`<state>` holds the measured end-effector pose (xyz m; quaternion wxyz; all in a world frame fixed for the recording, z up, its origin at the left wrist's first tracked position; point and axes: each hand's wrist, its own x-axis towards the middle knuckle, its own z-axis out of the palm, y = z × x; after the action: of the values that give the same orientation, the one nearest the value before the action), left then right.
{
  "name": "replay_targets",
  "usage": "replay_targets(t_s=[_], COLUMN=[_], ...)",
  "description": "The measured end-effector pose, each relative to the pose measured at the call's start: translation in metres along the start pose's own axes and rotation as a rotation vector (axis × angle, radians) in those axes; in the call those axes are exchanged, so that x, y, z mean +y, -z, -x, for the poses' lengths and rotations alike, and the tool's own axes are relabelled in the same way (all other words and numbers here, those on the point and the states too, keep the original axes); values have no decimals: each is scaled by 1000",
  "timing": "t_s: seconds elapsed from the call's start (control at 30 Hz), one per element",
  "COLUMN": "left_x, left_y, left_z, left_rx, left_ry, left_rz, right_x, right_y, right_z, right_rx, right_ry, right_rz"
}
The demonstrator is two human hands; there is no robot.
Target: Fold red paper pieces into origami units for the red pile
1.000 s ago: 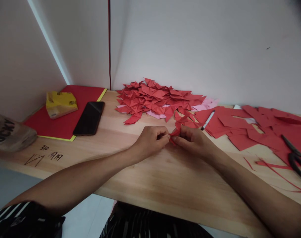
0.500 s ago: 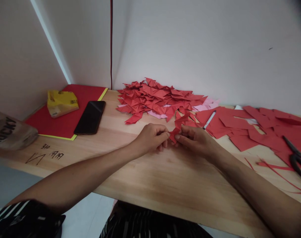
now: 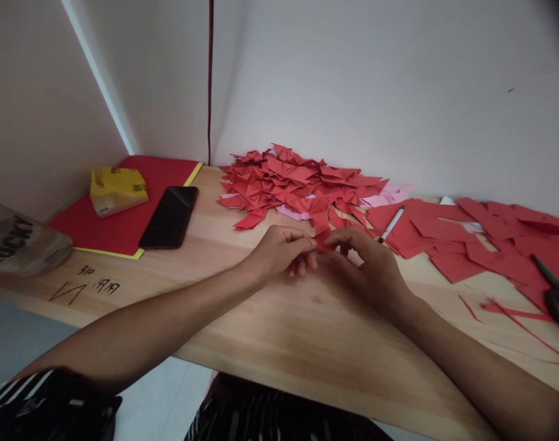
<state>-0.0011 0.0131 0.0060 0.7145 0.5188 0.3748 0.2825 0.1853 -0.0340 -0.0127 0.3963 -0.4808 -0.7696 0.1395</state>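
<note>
Between thumb and forefinger, my left hand (image 3: pixel 289 248) pinches a small folded piece of red paper (image 3: pixel 323 240) above the wooden table. My right hand (image 3: pixel 369 260) is close on the other side, its thumb and fingers apart, with the fingertips at the paper's right edge. Whether those fingertips touch the paper is blurred. Just beyond both hands lies a heap of folded red paper pieces (image 3: pixel 293 177), with a few pink ones (image 3: pixel 387 196) among them.
Flat red paper sheets (image 3: pixel 449 229), a white pen (image 3: pixel 392 223), paper strips (image 3: pixel 513 310) and scissors (image 3: pixel 558 294) lie right. At left are a phone (image 3: pixel 169 217), a red sheet (image 3: pixel 123 236), a yellow packet (image 3: pixel 118 191) and a cup marked LUCKY (image 3: pixel 26 245). A wall stands behind.
My right hand's thumb and fingers have spread from their grip on the red paper. The paper has turned and looks shorter. My left hand keeps its pinch.
</note>
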Motion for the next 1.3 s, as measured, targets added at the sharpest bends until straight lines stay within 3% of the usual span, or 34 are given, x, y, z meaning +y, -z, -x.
replay_targets(t_s=[0.17, 0.37, 0.5, 0.7, 0.9, 1.3], left_x=[-2, -4, -3, -3, -4, -2], left_y=[-1, -3, -5, -6, -6, -7], left_z=[-1, 0, 1, 2, 8, 12], left_rx=[-57, -69, -83, -107, -85, -79], left_ry=[40, 34, 52, 48, -83, -179], left_rz=[51, 51, 2, -136, -408, -561], right_x=[-2, -6, -6, -6, -12, -14], right_y=[2, 1, 0, 2, 3, 2], right_z=[0, -2, -4, -5, -7, -8], right_rx=[17, -25, -43, -59, -71, -89], right_ry=[-80, -319, -378, -401, -388, -373], right_rz=[-27, -323, -347, -214, -153, -121])
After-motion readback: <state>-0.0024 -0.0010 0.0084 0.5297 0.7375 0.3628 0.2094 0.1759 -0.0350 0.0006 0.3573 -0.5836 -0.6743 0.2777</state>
